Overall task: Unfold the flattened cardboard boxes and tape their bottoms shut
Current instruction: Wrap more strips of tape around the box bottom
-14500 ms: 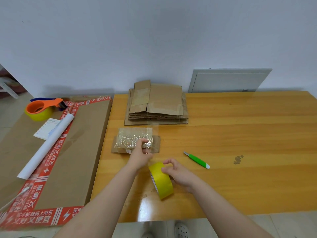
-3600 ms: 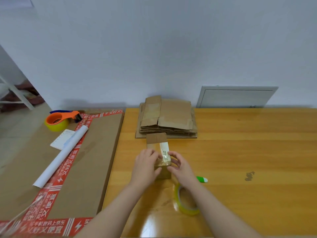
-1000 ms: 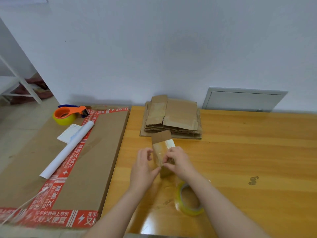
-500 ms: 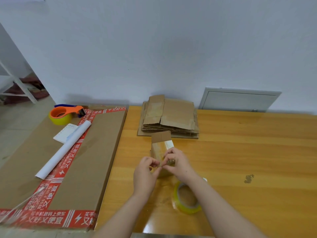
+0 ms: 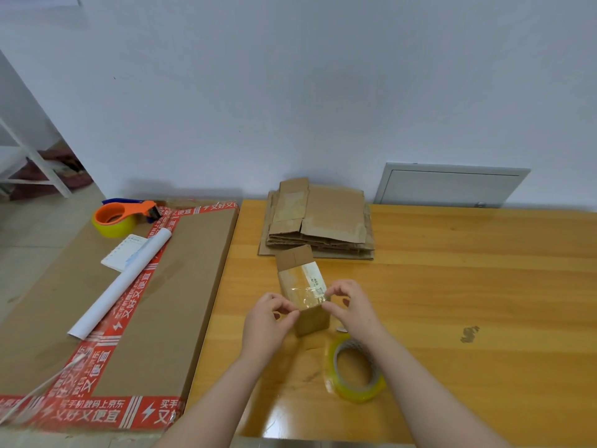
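A small unfolded cardboard box [image 5: 303,287] lies on its side on the wooden table [image 5: 452,302], its open flaps pointing away from me. Clear tape covers its upper face and near end. My left hand [image 5: 268,321] pinches the box's near left corner with curled fingers. My right hand [image 5: 350,307] pinches the near right corner where the tape edge lies. A roll of yellowish clear tape [image 5: 355,370] lies flat just under my right forearm. A stack of flattened cardboard boxes [image 5: 323,218] sits behind the small box by the wall.
A large flat carton with red printed tape [image 5: 106,302] adjoins the table on the left; on it rest an orange tape dispenser [image 5: 122,215], a white paper roll [image 5: 119,286] and a small notepad [image 5: 124,255]. A grey wall panel [image 5: 449,185] is at the back right.
My hands have moved slightly apart to the box's two near corners. The box now lies more squarely between them. The tape roll has not moved.
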